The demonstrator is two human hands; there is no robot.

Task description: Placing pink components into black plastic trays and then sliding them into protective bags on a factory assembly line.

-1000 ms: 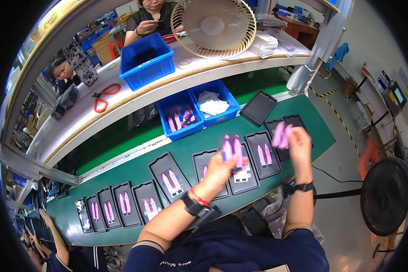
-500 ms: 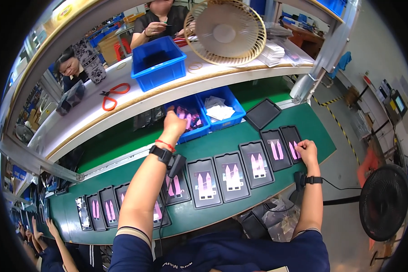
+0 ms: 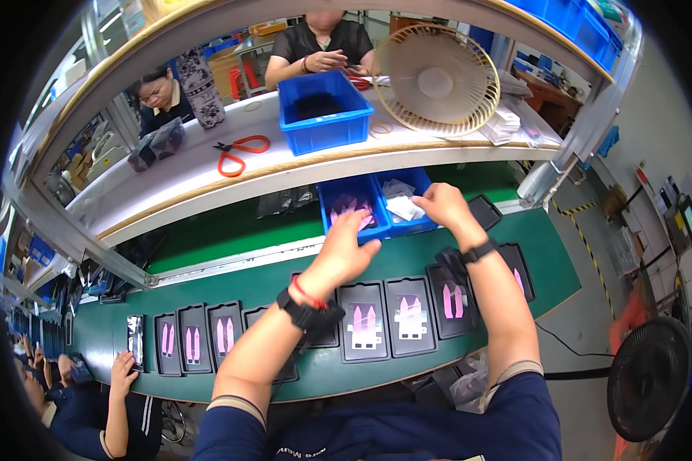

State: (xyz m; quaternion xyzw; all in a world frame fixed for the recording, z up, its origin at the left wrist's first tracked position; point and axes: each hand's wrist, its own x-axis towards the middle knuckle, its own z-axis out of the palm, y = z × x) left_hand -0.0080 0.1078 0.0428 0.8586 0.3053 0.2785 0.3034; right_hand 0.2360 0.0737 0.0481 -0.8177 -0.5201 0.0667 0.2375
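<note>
My left hand (image 3: 343,252) reaches to the near edge of a blue bin (image 3: 335,184), its thumb spread away from the fingers. Pink strips (image 3: 351,206) lie in that bin right at the fingertips. Over the adjoining blue bin (image 3: 424,175) is my right hand (image 3: 446,204), its fingers bent together beside white flat pieces (image 3: 403,207); whatever they pinch is hidden. Below my arms stand black trays, including one tray (image 3: 349,352) with two pink pointed strips and a white part, and a similar tray (image 3: 399,349). My right forearm partly covers another tray (image 3: 443,329).
A shelf above the green bench carries a blue bin (image 3: 327,134), red-handled cutters (image 3: 237,154) and a fan (image 3: 437,81). More black trays (image 3: 169,369) line the left. A co-worker's hand (image 3: 122,374) touches a dark packet (image 3: 135,338). A black fan (image 3: 653,378) stands at right.
My right hand has left the far-right tray and moved up to the bin of white pieces. My left hand has drawn back toward its bin's near edge. The whole view has shifted.
</note>
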